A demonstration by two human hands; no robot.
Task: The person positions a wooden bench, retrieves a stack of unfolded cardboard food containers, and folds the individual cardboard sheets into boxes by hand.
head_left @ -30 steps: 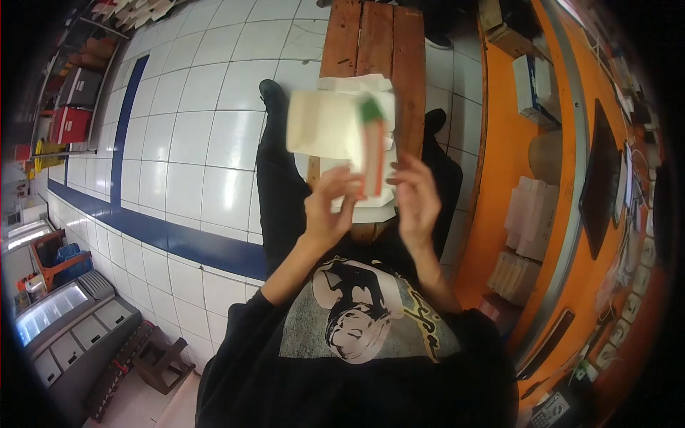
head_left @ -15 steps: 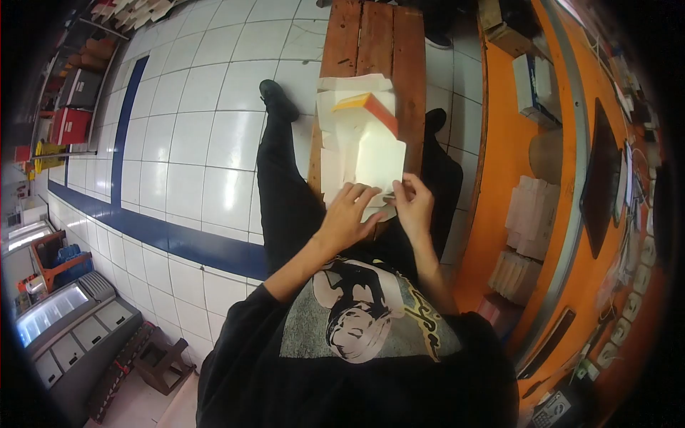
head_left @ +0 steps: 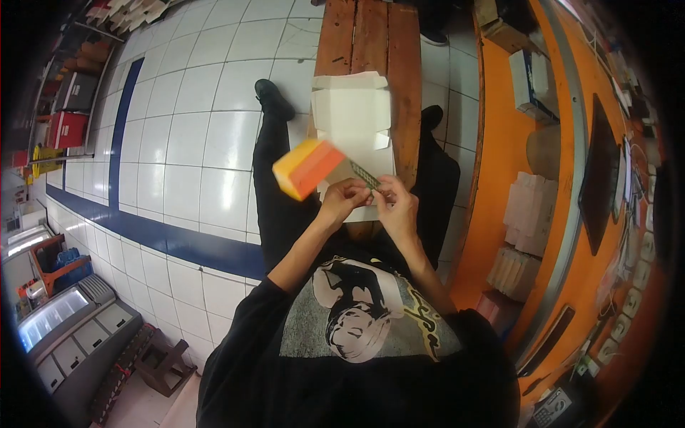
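A floor of glossy white square tiles (head_left: 207, 135) takes up the most room, with a long reddish-brown bench of wooden planks (head_left: 405, 71) running forward between the seated person's black-clad legs (head_left: 270, 153). On the bench lies flat, creased white card (head_left: 352, 118), more than one sheet by its edges. Held up over the card and the bench's left side is a part-folded card carton, yellow and orange outside (head_left: 308, 170). Its coloured body lies forward and left of both hands, nearer the left one, and the orange face's long axis slants from near left to forward right. A narrow dark-green patterned panel (head_left: 364, 175) (seemingly part of the same carton) slants the other way, its near end at the fingertips. The left hand (head_left: 342, 199) is curled, pinching the carton's near edge; the right hand (head_left: 397, 205) grips the green panel's near end between thumb and fingers, almost touching the left.
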